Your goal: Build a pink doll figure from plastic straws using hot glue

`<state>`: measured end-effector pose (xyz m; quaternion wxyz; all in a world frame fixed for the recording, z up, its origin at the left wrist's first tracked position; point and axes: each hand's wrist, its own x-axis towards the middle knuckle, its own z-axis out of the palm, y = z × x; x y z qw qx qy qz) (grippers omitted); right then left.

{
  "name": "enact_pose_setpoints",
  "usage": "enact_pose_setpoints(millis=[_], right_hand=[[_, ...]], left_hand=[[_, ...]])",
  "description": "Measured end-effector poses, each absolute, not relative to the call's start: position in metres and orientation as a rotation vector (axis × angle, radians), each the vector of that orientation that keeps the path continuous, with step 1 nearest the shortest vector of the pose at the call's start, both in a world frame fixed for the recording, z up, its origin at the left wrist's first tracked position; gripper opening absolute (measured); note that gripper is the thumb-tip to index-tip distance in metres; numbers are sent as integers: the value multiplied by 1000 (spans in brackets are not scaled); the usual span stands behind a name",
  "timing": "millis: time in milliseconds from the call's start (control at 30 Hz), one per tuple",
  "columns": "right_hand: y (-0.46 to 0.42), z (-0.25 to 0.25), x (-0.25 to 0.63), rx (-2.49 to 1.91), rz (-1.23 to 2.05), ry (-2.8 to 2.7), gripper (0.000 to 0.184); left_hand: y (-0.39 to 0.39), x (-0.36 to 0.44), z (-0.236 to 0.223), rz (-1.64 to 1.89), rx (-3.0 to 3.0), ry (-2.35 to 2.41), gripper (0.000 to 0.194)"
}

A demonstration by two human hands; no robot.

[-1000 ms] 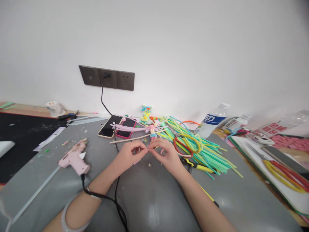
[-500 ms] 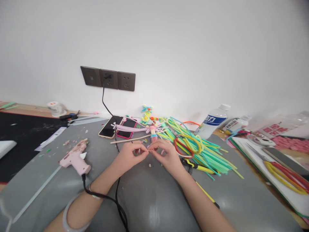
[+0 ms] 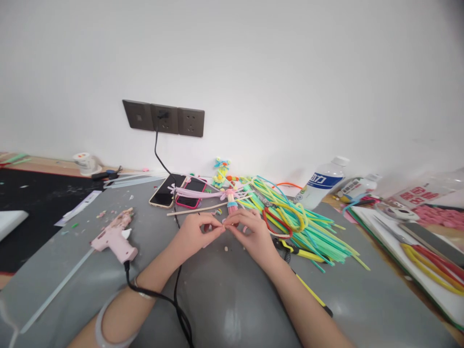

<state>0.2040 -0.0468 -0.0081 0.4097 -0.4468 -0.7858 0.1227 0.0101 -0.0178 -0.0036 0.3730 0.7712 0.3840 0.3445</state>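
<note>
My left hand (image 3: 197, 233) and my right hand (image 3: 251, 230) meet above the middle of the grey table (image 3: 232, 295). Thumb and fingers are pinched together on each, tips touching or nearly so. Whatever lies between the fingertips is too small to name. Just beyond them is a pink figure of pipe cleaners (image 3: 229, 195), with pale purple strands stretching left. A yellow and blue pipe-cleaner figure (image 3: 221, 172) stands by the wall. Right of my right hand spreads a heap of green, yellow and blue pipe cleaners (image 3: 319, 234).
A pink glue gun (image 3: 115, 240) lies left, its black cable (image 3: 178, 309) running beside my left forearm. Two phones (image 3: 165, 192) lie at the back. Yellow-handled pliers (image 3: 302, 252), a water bottle (image 3: 322, 181) and scissors (image 3: 427, 263) are on the right. A socket panel (image 3: 163, 118) is on the wall.
The whole view has shifted slightly, so things appear a little further right. Both hands keep their pinched pose, fingertips together; nothing has visibly been let go.
</note>
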Motion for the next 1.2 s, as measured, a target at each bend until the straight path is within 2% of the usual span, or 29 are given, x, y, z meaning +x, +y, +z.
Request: enact_pose_setpoints(millis=[167,533,667,733,967,1200], right_hand=[[-45,-6,206,-1038,421,-1944,9],[-47,-7,203,-1057,426,-1917,7],[-50,-5,201,-1010,541,-1875,28],[-51,-5,200,-985,564,-1874,33],[-51,-8,196,-897,553,-1821,7],[-52,-6,196,-899,488,-1806,8]], left_hand=[[-14,6,2,832,1799,997,26],[-16,8,-2,790,1639,948,26],[-17,10,-2,860,1480,910,31],[-19,11,-1,861,1379,884,33],[-23,15,-4,766,1186,780,39],[-22,14,-4,773,1181,758,39]])
